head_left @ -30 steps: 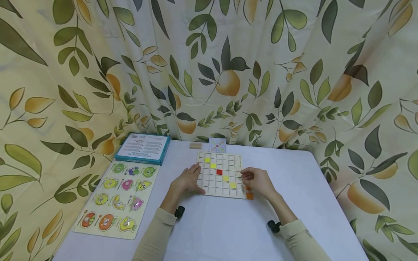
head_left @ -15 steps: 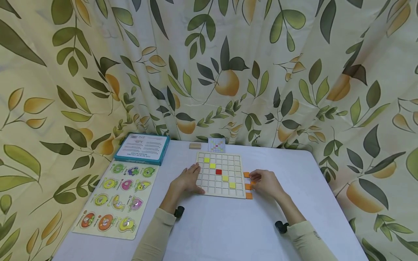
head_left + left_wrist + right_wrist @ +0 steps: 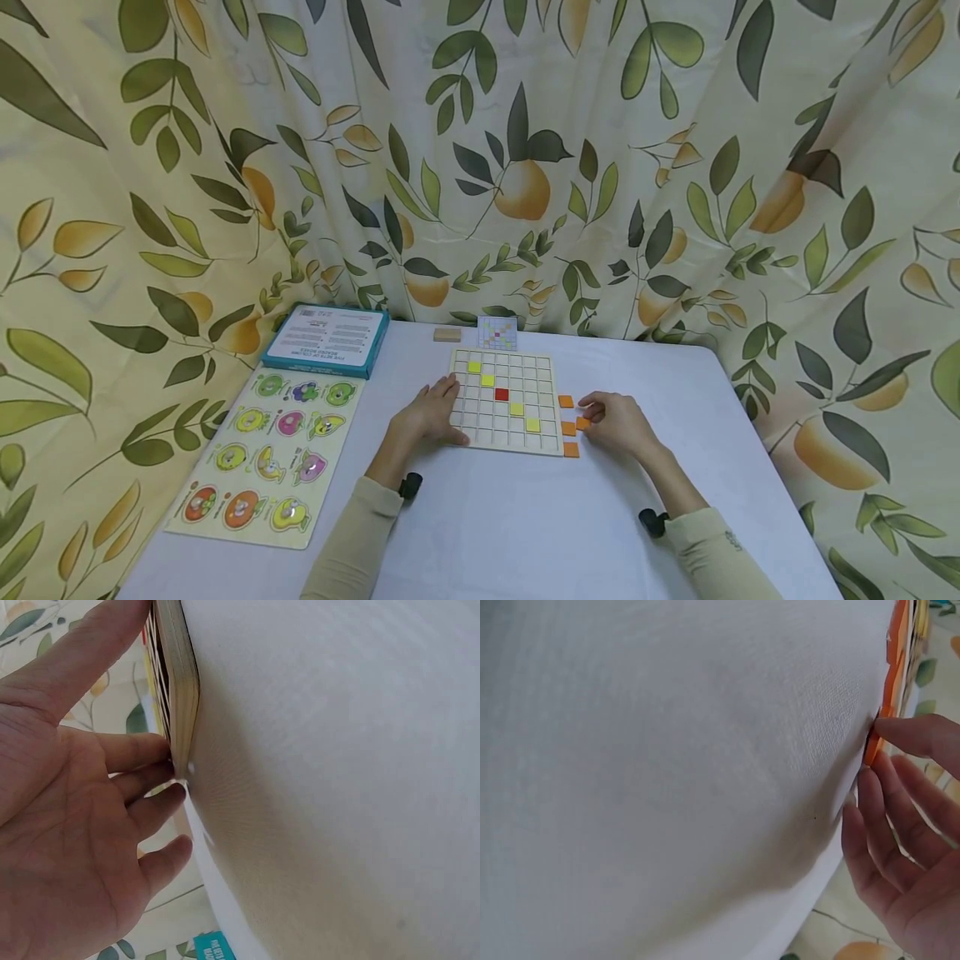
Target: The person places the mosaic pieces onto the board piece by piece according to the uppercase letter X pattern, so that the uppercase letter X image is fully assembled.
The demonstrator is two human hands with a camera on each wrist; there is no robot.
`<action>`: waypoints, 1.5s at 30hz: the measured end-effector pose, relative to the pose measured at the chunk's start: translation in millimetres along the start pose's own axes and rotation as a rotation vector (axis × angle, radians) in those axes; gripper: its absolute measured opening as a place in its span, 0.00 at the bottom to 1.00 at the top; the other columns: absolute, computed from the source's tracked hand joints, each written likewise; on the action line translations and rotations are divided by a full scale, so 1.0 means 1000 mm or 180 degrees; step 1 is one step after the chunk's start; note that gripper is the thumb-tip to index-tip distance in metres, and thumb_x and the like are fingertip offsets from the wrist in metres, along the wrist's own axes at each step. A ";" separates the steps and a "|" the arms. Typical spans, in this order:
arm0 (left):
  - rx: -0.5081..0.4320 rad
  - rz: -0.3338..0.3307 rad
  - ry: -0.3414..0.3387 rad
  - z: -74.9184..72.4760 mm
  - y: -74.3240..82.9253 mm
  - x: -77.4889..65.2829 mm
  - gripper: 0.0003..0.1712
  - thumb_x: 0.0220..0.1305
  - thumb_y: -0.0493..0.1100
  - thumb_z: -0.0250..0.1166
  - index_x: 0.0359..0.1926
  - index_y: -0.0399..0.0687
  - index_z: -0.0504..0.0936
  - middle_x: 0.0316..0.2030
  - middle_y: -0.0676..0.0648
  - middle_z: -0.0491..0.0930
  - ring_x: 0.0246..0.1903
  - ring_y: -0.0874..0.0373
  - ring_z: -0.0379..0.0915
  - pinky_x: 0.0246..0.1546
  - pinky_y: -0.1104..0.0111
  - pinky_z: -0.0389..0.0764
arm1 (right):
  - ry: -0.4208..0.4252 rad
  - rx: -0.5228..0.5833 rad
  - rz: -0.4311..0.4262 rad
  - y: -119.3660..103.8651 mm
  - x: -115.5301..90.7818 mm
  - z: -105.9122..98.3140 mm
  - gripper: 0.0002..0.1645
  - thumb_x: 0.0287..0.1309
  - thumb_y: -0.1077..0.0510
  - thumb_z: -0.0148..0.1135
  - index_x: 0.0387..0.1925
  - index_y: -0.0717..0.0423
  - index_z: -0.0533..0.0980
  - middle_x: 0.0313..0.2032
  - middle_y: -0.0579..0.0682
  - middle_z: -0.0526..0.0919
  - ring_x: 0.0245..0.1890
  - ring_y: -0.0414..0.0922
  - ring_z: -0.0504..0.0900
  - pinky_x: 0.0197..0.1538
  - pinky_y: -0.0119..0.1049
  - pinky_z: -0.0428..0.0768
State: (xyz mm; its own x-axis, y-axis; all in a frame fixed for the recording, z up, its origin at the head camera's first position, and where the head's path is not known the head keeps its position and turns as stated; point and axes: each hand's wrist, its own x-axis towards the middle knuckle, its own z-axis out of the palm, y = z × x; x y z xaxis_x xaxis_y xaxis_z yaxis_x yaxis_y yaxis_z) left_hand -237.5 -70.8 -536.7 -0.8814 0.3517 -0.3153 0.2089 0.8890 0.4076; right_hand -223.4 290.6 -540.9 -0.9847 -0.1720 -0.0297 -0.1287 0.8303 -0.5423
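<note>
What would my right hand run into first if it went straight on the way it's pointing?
With one orange tile pinched, your right hand would probably meet the next tile first, then the board. Whether the two tiles touch is hard to tell.

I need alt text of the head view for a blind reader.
A person's right hand pinches an orange tile near three more orange tiles right of a grid board; the left hand touches its left edge. Four yellow tiles and one red tile form a diagonal on it. A cartoon produce puzzle and teal box lie at left.
</note>
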 end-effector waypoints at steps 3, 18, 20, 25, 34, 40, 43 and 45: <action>0.0002 -0.0010 -0.0007 0.000 -0.001 0.000 0.66 0.53 0.57 0.81 0.82 0.40 0.53 0.83 0.43 0.45 0.83 0.49 0.37 0.81 0.53 0.43 | 0.0016 0.0009 0.0005 0.000 0.000 -0.001 0.27 0.44 0.69 0.75 0.51 0.61 0.84 0.34 0.49 0.87 0.35 0.45 0.82 0.44 0.44 0.82; 0.0021 -0.0023 -0.0007 0.000 -0.001 0.000 0.67 0.54 0.59 0.81 0.83 0.41 0.52 0.84 0.44 0.45 0.83 0.49 0.37 0.81 0.54 0.43 | 0.0169 0.0292 -0.0353 -0.016 0.034 -0.009 0.28 0.48 0.67 0.74 0.55 0.64 0.82 0.39 0.54 0.89 0.40 0.49 0.86 0.45 0.45 0.84; 0.0033 -0.0022 -0.0003 0.000 -0.001 0.000 0.67 0.54 0.59 0.81 0.83 0.41 0.52 0.84 0.44 0.45 0.83 0.49 0.37 0.81 0.54 0.43 | 0.0185 0.0293 -0.0391 -0.019 0.040 -0.008 0.27 0.49 0.68 0.72 0.55 0.64 0.82 0.39 0.53 0.89 0.40 0.49 0.87 0.45 0.45 0.85; 0.0044 -0.0018 -0.0012 0.001 -0.002 0.002 0.66 0.54 0.58 0.81 0.83 0.41 0.52 0.84 0.44 0.45 0.83 0.49 0.37 0.81 0.53 0.43 | 0.0218 0.0316 -0.0400 -0.025 0.055 -0.003 0.26 0.52 0.68 0.70 0.56 0.62 0.82 0.40 0.53 0.89 0.41 0.49 0.86 0.46 0.48 0.87; 0.0125 0.0056 -0.0014 0.003 -0.003 0.007 0.66 0.55 0.60 0.80 0.82 0.39 0.53 0.83 0.42 0.47 0.82 0.48 0.39 0.81 0.53 0.45 | 0.0151 0.0343 -0.0461 -0.034 0.076 0.007 0.27 0.51 0.66 0.74 0.56 0.64 0.82 0.41 0.56 0.89 0.42 0.51 0.87 0.49 0.49 0.86; 0.0132 0.0053 0.0006 0.002 -0.002 0.006 0.66 0.53 0.60 0.81 0.82 0.39 0.54 0.83 0.42 0.48 0.82 0.48 0.40 0.81 0.53 0.46 | 0.0080 0.0325 -0.0432 -0.041 0.088 0.015 0.27 0.52 0.65 0.75 0.56 0.63 0.82 0.42 0.54 0.89 0.44 0.50 0.86 0.50 0.49 0.85; 0.0146 0.0025 0.0006 0.001 -0.002 0.005 0.66 0.53 0.60 0.81 0.82 0.40 0.54 0.83 0.43 0.47 0.82 0.49 0.40 0.81 0.54 0.45 | 0.0023 0.0331 -0.0392 -0.043 0.095 0.019 0.27 0.54 0.65 0.75 0.57 0.63 0.82 0.42 0.53 0.89 0.45 0.50 0.86 0.51 0.49 0.85; 0.0163 0.0022 0.0000 0.001 -0.002 0.006 0.66 0.54 0.60 0.81 0.82 0.40 0.53 0.83 0.43 0.47 0.82 0.49 0.39 0.81 0.54 0.45 | 0.0013 0.0310 -0.0368 -0.044 0.098 0.021 0.26 0.54 0.65 0.75 0.56 0.62 0.82 0.42 0.52 0.88 0.45 0.50 0.85 0.52 0.49 0.84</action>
State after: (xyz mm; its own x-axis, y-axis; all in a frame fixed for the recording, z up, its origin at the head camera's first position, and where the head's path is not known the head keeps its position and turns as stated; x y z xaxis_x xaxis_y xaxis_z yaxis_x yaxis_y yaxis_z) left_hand -242.7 -70.4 -539.8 -0.8799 0.3578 -0.3127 0.2363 0.9004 0.3653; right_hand -311.9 226.2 -537.9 -0.9644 -0.2612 0.0411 -0.2294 0.7496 -0.6209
